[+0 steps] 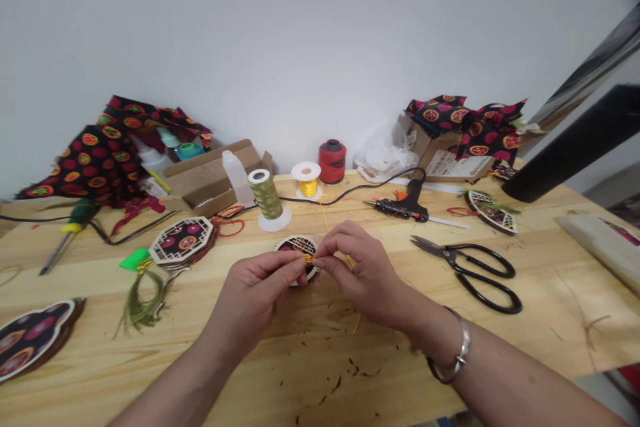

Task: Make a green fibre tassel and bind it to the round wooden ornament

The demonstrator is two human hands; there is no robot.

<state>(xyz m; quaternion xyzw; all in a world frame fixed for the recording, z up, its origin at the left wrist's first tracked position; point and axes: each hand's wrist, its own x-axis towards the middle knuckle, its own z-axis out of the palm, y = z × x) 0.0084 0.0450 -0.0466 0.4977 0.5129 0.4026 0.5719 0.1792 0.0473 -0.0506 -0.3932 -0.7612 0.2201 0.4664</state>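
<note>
Both hands meet at the middle of the table, fingertips nearly touching. Between them is a small knotted bit of yellow cord. My left hand pinches the cord from the left with thumb and forefinger. My right hand pinches it from the right, and a loose length of cord hangs down below that hand. Behind the fingers lies a round ornament with a pale lattice frame and dark patterned fabric, partly hidden by the hands. A yellow cord spool stands beyond, its strand running toward my right hand.
Black-handled scissors and a glue gun lie on the right. An olive thread cone and a red thread spool stand behind. Leftward are an octagonal ornament, olive tassel threads and a screwdriver.
</note>
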